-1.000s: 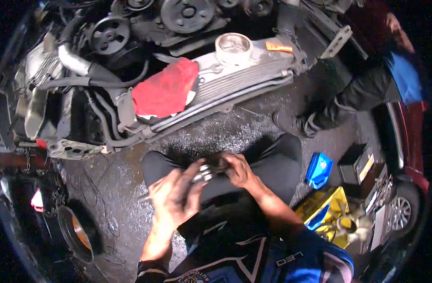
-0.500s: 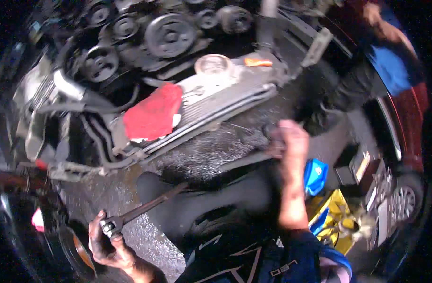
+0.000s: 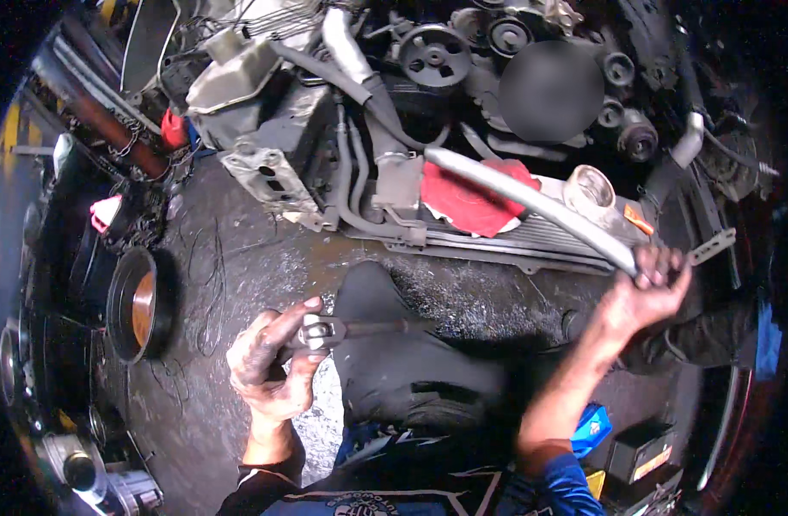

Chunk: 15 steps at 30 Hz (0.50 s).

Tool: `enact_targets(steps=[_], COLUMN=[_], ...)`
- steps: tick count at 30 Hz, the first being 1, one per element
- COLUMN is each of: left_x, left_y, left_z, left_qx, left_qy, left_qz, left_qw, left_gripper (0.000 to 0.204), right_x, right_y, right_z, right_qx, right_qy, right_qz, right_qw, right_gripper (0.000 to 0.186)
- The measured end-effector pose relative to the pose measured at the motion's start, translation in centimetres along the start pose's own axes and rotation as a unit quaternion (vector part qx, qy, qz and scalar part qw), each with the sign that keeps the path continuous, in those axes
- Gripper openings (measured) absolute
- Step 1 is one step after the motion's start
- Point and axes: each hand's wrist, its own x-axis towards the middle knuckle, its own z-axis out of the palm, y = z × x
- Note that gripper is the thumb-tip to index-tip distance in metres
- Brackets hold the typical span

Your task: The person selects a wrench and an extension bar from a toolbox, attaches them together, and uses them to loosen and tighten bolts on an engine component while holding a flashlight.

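Note:
My left hand [image 3: 269,361] is closed on the metal head of a long dark wrench tool [image 3: 364,328], whose shaft points right over my lap. My right hand [image 3: 647,292] grips the lower right end of a long silver metal tube [image 3: 531,206], which slants up-left in front of a red rag [image 3: 471,215]. Beside the rag, a cream cylindrical container [image 3: 589,189] and a small orange item [image 3: 638,219] rest on the radiator [image 3: 514,252].
The engine bay with pulleys [image 3: 434,56] lies ahead. A black drain pan [image 3: 119,301] with brown liquid is at left on the wet floor. At lower right are a blue container [image 3: 591,430] and black battery-like box [image 3: 641,454]. Another person's dark leg [image 3: 703,335] is at right.
The view has swung leftward. My hands have moved apart since a second ago; my left keeps the wrench tool, while my right now holds the silver tube raised toward the engine.

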Motion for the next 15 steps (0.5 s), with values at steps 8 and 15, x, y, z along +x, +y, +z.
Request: enact_targets(steps=[8, 15], left_x=[-1.2, -2.6], left_y=[0.0, -1.8], left_z=[-1.8, -3.3], left_qx=[0.045, 0.057], left_qy=[-0.026, -0.019], left_qz=[-0.099, -0.117], left_qw=[0.994, 0.991], left_gripper=[0.043, 0.036], right_x=[-6.4, -11.7], right_y=[12.2, 17.8], right_z=[8.8, 8.5], right_qx=[-0.036, -0.225], right_qy=[-0.143, -0.596], right_qz=[-0.005, -0.328], right_qw=[0.989, 0.697], right_gripper=[0.038, 0.032])
